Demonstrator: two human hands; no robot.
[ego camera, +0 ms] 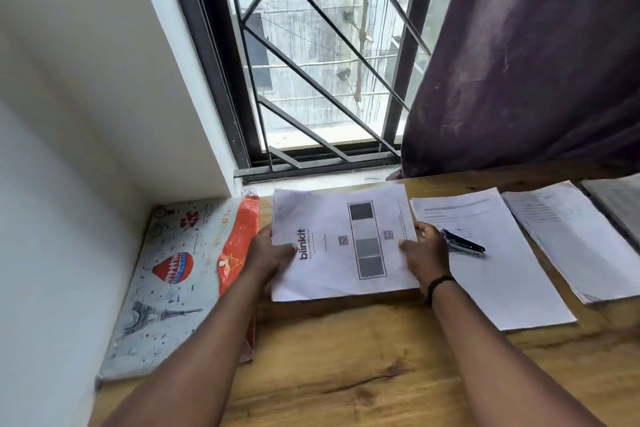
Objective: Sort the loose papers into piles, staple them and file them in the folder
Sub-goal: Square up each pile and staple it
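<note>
A stack of white printed papers, top sheet marked "blinkit" with grey boxes, is held a little above the wooden table. My left hand grips its left edge, thumb on top. My right hand grips its right edge. To the left lies a patterned folder with an orange flap and a snap button. A second paper pile lies to the right with a dark blue stapler on it. A third paper pile lies further right.
A white wall closes off the left side. The barred window and its sill run along the back of the table. A dark purple curtain hangs at the back right, touching the table.
</note>
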